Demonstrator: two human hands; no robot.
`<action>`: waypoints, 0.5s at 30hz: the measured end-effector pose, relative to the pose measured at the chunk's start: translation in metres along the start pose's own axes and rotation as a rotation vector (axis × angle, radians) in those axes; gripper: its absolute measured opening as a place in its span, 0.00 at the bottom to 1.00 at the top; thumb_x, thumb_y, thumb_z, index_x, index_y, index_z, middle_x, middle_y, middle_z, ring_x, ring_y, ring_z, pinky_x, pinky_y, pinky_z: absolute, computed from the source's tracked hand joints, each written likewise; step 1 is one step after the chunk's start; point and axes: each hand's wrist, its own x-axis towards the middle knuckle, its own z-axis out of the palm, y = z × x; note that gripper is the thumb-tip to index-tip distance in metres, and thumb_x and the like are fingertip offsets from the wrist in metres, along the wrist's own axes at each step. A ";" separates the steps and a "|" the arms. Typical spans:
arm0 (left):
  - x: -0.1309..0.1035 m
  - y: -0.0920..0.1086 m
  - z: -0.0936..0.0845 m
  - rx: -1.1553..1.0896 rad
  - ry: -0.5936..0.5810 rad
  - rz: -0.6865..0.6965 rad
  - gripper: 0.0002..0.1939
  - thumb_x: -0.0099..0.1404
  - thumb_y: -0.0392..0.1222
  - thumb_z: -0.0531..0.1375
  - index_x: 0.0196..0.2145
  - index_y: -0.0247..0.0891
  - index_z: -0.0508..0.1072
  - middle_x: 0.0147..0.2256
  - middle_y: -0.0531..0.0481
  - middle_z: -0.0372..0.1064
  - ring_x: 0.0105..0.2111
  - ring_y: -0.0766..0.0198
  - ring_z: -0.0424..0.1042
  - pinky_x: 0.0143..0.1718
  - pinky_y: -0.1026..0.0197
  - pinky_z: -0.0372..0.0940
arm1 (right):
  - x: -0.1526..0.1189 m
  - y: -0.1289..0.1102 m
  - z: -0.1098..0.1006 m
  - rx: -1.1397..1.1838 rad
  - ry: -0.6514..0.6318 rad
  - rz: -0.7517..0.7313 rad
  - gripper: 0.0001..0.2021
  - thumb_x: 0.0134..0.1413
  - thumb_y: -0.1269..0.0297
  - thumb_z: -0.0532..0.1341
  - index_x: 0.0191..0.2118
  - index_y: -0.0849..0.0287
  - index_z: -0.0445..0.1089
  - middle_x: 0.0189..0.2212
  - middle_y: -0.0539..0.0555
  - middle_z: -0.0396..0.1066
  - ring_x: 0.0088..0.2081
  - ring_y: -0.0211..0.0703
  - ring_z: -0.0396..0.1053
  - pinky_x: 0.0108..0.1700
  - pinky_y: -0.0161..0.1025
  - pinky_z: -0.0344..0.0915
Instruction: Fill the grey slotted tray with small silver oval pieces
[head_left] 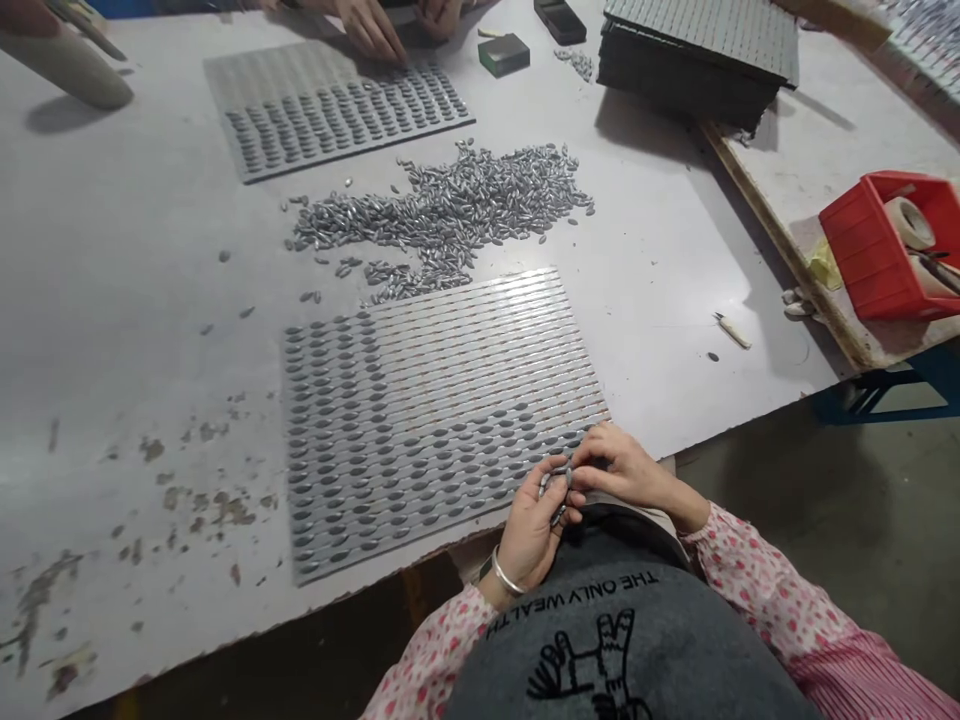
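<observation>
Where your left hand point(525, 530) is at: curled round a few grey ovals point(557, 514), by the panel's near right corner
Right hand point(626, 470): fingertips pinching one of those
Near panel point(480, 350): flat on the table point(675, 230), left columns and near rows mostly filled, far-right patch bare, so roughly half done imo
Loose pile point(450, 205): plenty left, just beyond the panel

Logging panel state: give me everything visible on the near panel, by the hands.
The near panel is a thin grey rectangle, shiny, metallic-looking, ruled with parallel lines. It lies flat on the table, slightly askew. Oval pieces fill its left side and near rows; the far right area is bare. The left hand, holding more, and right hand are at its near right corner; contact unclear.
</observation>
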 end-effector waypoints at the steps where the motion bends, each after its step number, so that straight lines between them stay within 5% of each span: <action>1: 0.001 -0.002 -0.001 0.022 -0.007 0.020 0.19 0.55 0.41 0.63 0.44 0.37 0.66 0.26 0.52 0.69 0.25 0.70 0.67 0.25 0.69 0.63 | -0.001 -0.003 0.001 0.047 -0.041 -0.018 0.09 0.55 0.59 0.58 0.34 0.58 0.70 0.29 0.52 0.67 0.35 0.41 0.62 0.40 0.39 0.60; 8: 0.000 0.000 -0.004 0.013 -0.083 0.068 0.15 0.61 0.44 0.56 0.44 0.34 0.66 0.30 0.47 0.69 0.26 0.68 0.66 0.24 0.67 0.62 | -0.001 -0.006 -0.009 0.385 0.028 0.105 0.12 0.58 0.57 0.54 0.37 0.59 0.69 0.34 0.54 0.70 0.35 0.39 0.67 0.38 0.37 0.64; 12: -0.003 0.005 -0.001 0.004 -0.148 0.023 0.13 0.61 0.41 0.55 0.44 0.34 0.65 0.26 0.50 0.66 0.20 0.71 0.61 0.18 0.68 0.54 | 0.001 0.015 -0.026 0.142 0.198 0.186 0.10 0.57 0.60 0.55 0.38 0.59 0.69 0.32 0.54 0.70 0.35 0.41 0.66 0.37 0.38 0.63; 15: -0.002 0.004 0.000 -0.003 -0.159 0.003 0.10 0.62 0.40 0.55 0.42 0.37 0.64 0.24 0.53 0.64 0.18 0.72 0.58 0.16 0.69 0.51 | 0.001 0.031 -0.034 -0.116 0.174 0.133 0.08 0.58 0.64 0.54 0.39 0.58 0.69 0.32 0.55 0.69 0.37 0.43 0.64 0.41 0.41 0.61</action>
